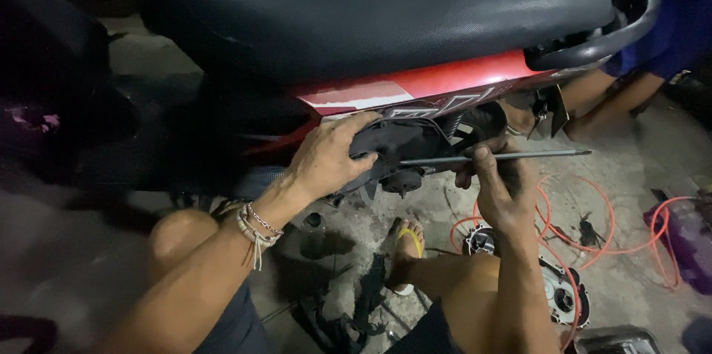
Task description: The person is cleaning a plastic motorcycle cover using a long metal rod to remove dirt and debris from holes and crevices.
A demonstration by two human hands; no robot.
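A: Scooter (386, 20), seen from the head camera, stood close, black seat above red side panel (437, 83). What did the hands do?

B: The left hand (326, 157), wrist bent upward, was curled shut around the dark drive part (404, 143) under the panel, seemingly to steady it. The right hand (500, 187) was closed around a long thin metal rod (519, 155), held level with its near end at that part.

A: Anything else?

B: Orange hose (593, 243) and loose engine covers (564, 295) lay on the concrete; another person's arm (608, 98) reached in behind.
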